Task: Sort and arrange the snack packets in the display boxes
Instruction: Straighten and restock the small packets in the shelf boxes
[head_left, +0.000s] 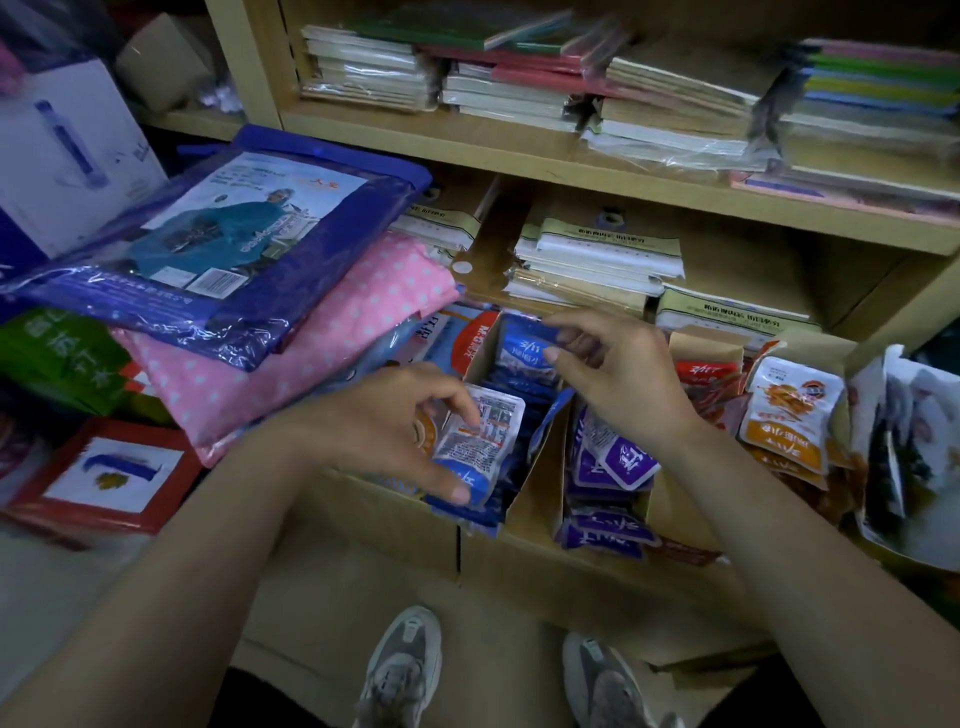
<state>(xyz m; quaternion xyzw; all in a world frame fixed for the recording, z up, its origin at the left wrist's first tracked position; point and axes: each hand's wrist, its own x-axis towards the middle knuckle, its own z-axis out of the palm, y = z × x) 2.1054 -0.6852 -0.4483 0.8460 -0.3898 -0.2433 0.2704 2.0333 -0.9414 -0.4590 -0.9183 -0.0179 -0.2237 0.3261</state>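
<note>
Our left hand (387, 421) grips a blue snack packet (488, 431); right hand (623, 379) pinches another blue packet (522, 348) at the far end of the display box (482, 358). Purple packets (618, 457) and orange packets (789, 415) on the right look sorted; blue row seems unfinished.

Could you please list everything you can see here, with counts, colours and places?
display boxes: three or more, brown, below shelves
blue packets: several, blue, leftmost box
held packet: one, blue-white, front of leftmost box
purple packets: several, purple, next box rightwards
red packets: few, red, further right
orange packets: several, orange-white, beside red
white packets: several, white, far right
raincoat pack: one, blue, left pile
dotted pack: one, pink, beneath it
notebooks: stacks, mixed, shelves
shoes: two, grey, floor
left hand: grips held packet
right hand: fingers at rear blue packets, grip unclear
</note>
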